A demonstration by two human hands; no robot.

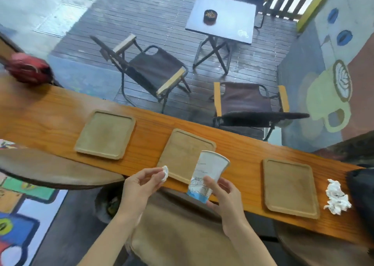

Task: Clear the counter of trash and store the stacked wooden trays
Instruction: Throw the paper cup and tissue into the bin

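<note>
Three wooden trays lie apart on the long wooden counter [50,114]: a left tray [105,134], a middle tray [182,154] and a right tray [291,186]. My right hand [224,197] grips a white paper cup [208,174] with blue print, tilted, over the counter's near edge in front of the middle tray. My left hand [139,186] pinches a small crumpled white tissue [165,172] just left of the cup. A larger crumpled tissue [337,198] lies on the counter right of the right tray.
A red bag [28,68] sits at the counter's far left end and a dark object [362,195] at its right end. Round wooden stools [50,170] stand below the near edge. Beyond the glass are folding chairs [153,71] and a small table [222,16].
</note>
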